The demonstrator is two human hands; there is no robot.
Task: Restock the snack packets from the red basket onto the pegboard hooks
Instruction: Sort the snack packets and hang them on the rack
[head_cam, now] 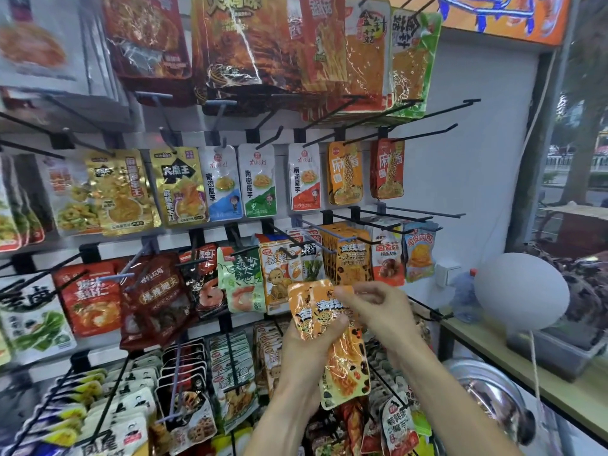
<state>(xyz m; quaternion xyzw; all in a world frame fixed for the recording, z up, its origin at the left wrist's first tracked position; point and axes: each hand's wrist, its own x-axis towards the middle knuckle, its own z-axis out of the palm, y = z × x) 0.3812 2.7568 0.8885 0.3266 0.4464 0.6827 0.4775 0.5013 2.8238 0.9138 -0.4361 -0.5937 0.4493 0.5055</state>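
Observation:
My left hand (pixel 307 352) grips a small bunch of orange snack packets (pixel 320 312) with black and yellow print, held upright in front of the pegboard. My right hand (pixel 378 307) pinches the top edge of the frontmost packet of that bunch. Just above them, matching orange packets (pixel 348 258) hang on a black pegboard hook (pixel 362 240) in the middle row. The red basket is not in view.
Rows of hooks (pixel 437 131) stick out toward me, some bare at upper right. Packets fill the board left and below. A white balloon (pixel 521 291) on a string, a wooden shelf (pixel 526 366) and a metal lid (pixel 487 390) stand at the right.

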